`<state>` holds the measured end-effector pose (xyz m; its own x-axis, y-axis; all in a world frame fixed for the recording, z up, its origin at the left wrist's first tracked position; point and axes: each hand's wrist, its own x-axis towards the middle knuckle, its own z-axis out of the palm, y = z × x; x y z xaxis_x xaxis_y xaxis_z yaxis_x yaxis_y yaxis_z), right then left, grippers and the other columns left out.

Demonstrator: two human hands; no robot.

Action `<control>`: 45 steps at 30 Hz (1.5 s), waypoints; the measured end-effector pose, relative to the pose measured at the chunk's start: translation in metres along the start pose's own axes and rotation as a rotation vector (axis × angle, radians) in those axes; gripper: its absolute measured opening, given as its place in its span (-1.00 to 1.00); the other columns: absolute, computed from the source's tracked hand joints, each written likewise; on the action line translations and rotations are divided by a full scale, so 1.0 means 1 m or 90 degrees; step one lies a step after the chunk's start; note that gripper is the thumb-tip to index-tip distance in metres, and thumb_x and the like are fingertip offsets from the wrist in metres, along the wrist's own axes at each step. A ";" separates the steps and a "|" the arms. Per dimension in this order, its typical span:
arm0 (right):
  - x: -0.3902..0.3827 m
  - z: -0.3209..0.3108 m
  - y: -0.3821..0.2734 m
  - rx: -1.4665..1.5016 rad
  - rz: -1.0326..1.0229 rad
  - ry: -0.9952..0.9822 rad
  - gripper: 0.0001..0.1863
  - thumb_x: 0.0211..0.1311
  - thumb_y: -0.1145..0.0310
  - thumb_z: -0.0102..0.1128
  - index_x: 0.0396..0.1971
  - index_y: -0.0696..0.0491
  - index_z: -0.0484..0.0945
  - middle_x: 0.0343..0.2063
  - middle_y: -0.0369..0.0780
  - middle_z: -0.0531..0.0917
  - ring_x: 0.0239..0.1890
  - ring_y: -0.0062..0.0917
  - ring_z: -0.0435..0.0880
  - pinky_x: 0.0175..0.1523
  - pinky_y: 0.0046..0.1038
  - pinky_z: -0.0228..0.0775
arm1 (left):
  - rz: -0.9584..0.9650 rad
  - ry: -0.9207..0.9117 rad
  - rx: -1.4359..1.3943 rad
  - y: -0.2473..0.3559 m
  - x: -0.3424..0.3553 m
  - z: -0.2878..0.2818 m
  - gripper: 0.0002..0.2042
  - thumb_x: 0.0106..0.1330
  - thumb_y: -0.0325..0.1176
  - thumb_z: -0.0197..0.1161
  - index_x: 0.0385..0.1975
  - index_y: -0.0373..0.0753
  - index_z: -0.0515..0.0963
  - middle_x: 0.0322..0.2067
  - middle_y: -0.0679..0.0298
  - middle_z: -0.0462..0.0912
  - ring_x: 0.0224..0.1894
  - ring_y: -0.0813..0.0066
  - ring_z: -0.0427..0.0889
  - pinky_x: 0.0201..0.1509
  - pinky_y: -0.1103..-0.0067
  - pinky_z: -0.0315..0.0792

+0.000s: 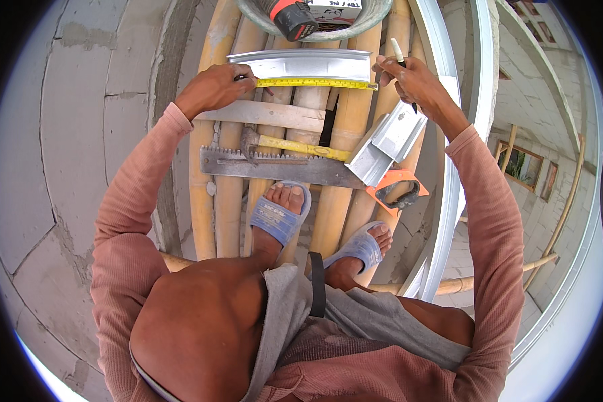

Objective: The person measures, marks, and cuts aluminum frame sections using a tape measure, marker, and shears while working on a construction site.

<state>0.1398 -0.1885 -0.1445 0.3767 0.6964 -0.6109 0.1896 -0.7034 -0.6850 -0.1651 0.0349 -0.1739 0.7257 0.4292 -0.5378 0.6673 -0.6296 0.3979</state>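
My left hand is closed round one end of a tape measure; its case is hidden in the fingers. The yellow tape blade stretches rightward along the near edge of a silver metal channel. By the blade's far-right tip, my right hand grips a marker pen with its white end up. Whether those fingers also touch the blade I cannot tell. Below that hand, short metal channel pieces lie over part of a handsaw with an orange handle. A hammer with a yellow handle lies across the saw.
Bamboo poles form the platform under my sandalled feet. A pale flat strip lies across them. At the far end, a bucket holds a red-and-black tool and a white box. A block wall stands left; long metal profiles run along the right.
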 end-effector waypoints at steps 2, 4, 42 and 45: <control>0.000 0.002 0.001 0.003 -0.009 0.011 -0.42 0.49 -0.06 0.10 -0.08 0.26 0.66 -0.58 -0.39 0.51 -0.71 -0.78 0.12 -0.60 -0.56 -0.05 | -0.004 -0.002 0.006 -0.001 0.002 0.001 -0.62 0.46 -0.04 0.10 0.06 -0.11 0.67 -0.08 -0.05 0.73 -0.08 -0.09 0.71 0.12 0.22 0.54; -0.001 0.001 -0.002 0.005 -0.016 0.008 -0.44 0.49 -0.03 0.12 -0.08 0.27 0.67 -0.55 -0.34 0.55 -0.71 -0.76 0.16 -0.60 -0.57 -0.04 | -0.007 -0.003 0.012 -0.003 0.002 0.003 -0.61 0.46 -0.03 0.10 0.07 -0.11 0.66 -0.07 -0.04 0.73 -0.08 -0.09 0.71 0.12 0.21 0.54; 0.056 0.116 0.013 0.143 -0.304 -0.061 -0.69 0.26 0.22 0.35 -0.07 0.06 0.69 -0.23 -0.28 0.75 -0.21 -0.60 0.61 -0.02 -0.54 0.44 | -0.099 -0.041 0.077 0.005 0.013 0.006 -0.56 0.41 0.04 0.12 0.08 -0.10 0.67 -0.05 0.05 0.75 -0.02 -0.01 0.72 0.13 0.20 0.56; 0.052 0.116 0.005 0.116 -0.302 -0.058 -0.68 0.25 0.19 0.36 -0.11 0.08 0.71 -0.32 -0.27 0.74 -0.28 -0.62 0.57 -0.10 -0.54 0.41 | -0.101 -0.042 0.097 0.001 0.015 0.007 -0.56 0.41 0.04 0.12 0.08 -0.10 0.67 -0.05 0.07 0.75 -0.02 0.01 0.73 0.13 0.20 0.56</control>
<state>0.0552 -0.1388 -0.2257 0.2061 0.9480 -0.2426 0.1567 -0.2767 -0.9481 -0.1550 0.0357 -0.1868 0.5975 0.4910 -0.6339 0.7358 -0.6500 0.1900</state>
